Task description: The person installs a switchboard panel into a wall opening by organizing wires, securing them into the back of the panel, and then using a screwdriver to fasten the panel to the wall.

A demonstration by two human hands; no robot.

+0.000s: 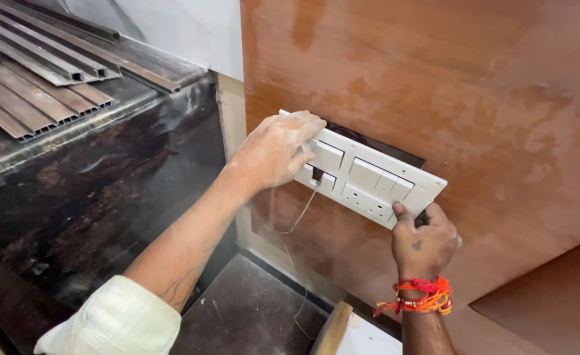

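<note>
At frame centre, the left hand (273, 152) and right hand (425, 244) grip opposite ends of the white switch plate (369, 179) against the brown panel (474, 85).

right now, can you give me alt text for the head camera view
Two bare hands hold a white switch plate against a dark opening in a brown wooden panel: the left hand grips its upper left end, the right hand, with a red-orange thread on the wrist, holds its lower right corner. Metal channels lie at upper left.

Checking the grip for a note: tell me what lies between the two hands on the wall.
In the head view, the white switch plate spans between the left hand and right hand.
</note>
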